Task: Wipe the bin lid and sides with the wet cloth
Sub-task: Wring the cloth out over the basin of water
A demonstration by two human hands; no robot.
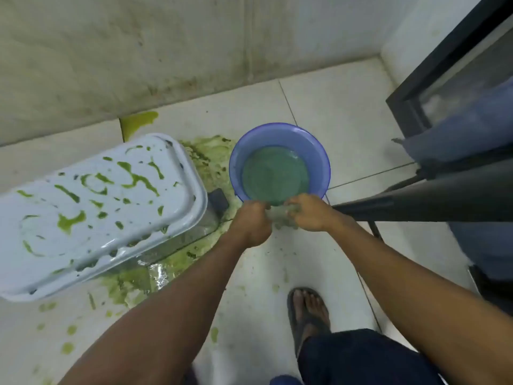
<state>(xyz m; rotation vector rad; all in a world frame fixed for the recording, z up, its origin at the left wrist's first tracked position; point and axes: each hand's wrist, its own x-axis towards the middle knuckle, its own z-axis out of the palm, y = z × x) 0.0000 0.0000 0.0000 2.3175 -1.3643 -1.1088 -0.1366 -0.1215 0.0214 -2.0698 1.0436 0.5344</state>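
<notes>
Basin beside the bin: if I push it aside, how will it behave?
Probably heavy for its size, as the basin holds greenish water. The water would likely slosh if shoved. It may slide easily: the tiled floor looks smeared.

Both hands — left hand (251,220) and right hand (309,213) — grip a bunched, greenish wet cloth (279,215) over the near rim of a round blue plastic basin (280,134) of murky water; beside it stands a white rectangular bin lid (91,215) — smeared green.

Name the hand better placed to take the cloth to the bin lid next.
Left. Both hands grip the cloth by the basin, but the left hand is nearer the bin lid; the right hand would probably have to cross over it.
</notes>
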